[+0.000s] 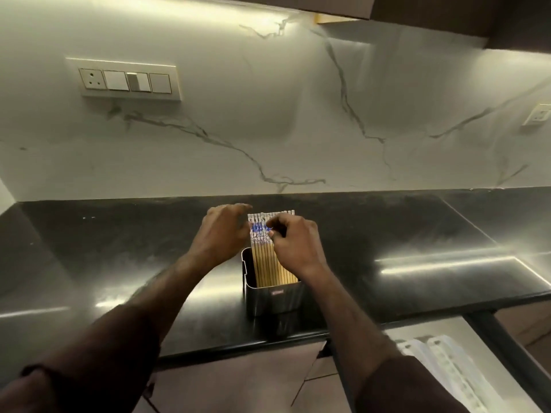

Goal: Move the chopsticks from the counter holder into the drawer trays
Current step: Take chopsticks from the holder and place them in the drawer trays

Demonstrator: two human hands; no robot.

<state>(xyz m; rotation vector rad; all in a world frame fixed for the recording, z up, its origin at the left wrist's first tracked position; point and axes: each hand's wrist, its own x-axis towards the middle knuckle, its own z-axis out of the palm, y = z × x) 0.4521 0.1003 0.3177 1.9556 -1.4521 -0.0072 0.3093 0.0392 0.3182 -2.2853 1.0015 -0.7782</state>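
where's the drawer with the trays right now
In the head view the open drawer is at lower right, below the black counter's front edge, right of the chopstick holder; white trays lie inside.

Tan chopsticks [269, 265] with white, blue-patterned tops; dark metallic holder [275, 299]; glossy black counter [402, 234]; grey-veined white backsplash [268, 114].

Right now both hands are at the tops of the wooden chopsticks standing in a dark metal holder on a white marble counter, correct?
Nearly. The counter is black and glossy; the white marble is the wall behind it. As the head view shows, the left hand and right hand are at the tops of the wooden chopsticks standing in the dark metal holder.
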